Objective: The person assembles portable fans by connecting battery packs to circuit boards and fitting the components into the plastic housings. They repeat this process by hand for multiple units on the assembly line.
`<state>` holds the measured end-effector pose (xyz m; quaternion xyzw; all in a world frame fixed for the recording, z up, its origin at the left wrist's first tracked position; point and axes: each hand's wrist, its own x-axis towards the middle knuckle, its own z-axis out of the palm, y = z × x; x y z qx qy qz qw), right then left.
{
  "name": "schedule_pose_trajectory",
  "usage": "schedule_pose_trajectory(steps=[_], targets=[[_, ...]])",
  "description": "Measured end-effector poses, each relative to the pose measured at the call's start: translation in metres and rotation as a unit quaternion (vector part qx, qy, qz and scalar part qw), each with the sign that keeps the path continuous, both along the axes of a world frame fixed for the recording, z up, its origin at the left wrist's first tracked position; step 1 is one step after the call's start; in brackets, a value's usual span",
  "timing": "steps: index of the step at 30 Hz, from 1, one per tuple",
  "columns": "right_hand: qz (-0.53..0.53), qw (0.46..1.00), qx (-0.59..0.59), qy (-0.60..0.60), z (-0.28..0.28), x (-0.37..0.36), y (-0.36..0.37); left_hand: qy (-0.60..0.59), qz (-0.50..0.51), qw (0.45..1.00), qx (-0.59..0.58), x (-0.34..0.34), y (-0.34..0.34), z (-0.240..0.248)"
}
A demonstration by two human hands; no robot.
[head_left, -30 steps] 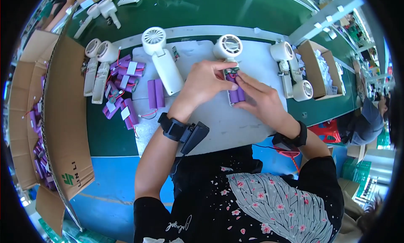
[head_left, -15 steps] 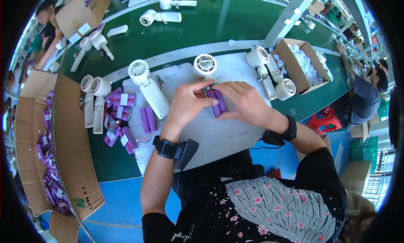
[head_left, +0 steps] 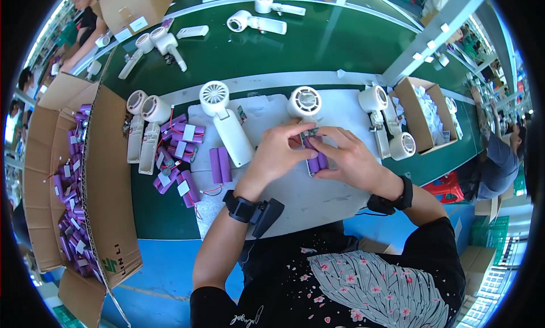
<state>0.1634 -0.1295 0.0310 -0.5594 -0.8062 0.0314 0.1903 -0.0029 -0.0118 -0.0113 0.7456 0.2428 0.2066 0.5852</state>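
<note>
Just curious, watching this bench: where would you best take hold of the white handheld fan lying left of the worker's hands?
Probably the white handheld fan's long straight handle, grip closing across it from above. It lies flat and bare on the pale mat; the round grilled head looks too wide.

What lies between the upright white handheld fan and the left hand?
Head view: only bare white mat between the white handheld fan and the left hand.
</note>
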Motion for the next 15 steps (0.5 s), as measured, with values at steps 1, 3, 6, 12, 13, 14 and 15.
schedule_pose_trajectory(steps=[1, 3, 6, 12, 13, 14, 15], targets=[[-0.013, 1.0, -0.016, -0.002, 0.002, 0.0, 0.003, -0.035, 0.018, 0.999, 0.021, 0.001, -0.001, -0.004], [-0.039, 0.998, -0.048, -0.007, 0.005, 0.001, 0.009, -0.105, 0.053, 0.991, 0.063, 0.004, -0.005, -0.009], [-0.104, 0.993, -0.04, -0.024, 0.002, 0.016, 0.04, -0.089, 0.089, 0.985, 0.116, 0.005, -0.009, -0.006], [-0.343, 0.916, -0.061, -0.199, 0.031, 0.073, 0.149, -0.07, 0.093, 0.985, 0.126, 0.005, -0.014, -0.001], [-0.318, 0.931, -0.087, -0.154, 0.045, 0.072, 0.165, -0.071, 0.099, 0.984, 0.13, 0.002, -0.012, 0.0], [-0.283, 0.942, -0.077, -0.164, 0.051, 0.078, 0.185, -0.075, 0.1, 0.983, 0.132, 0.002, -0.015, 0.001], [-0.246, 0.951, -0.067, -0.173, 0.056, 0.086, 0.207, -0.078, 0.102, 0.983, 0.134, 0.001, -0.018, 0.002]])
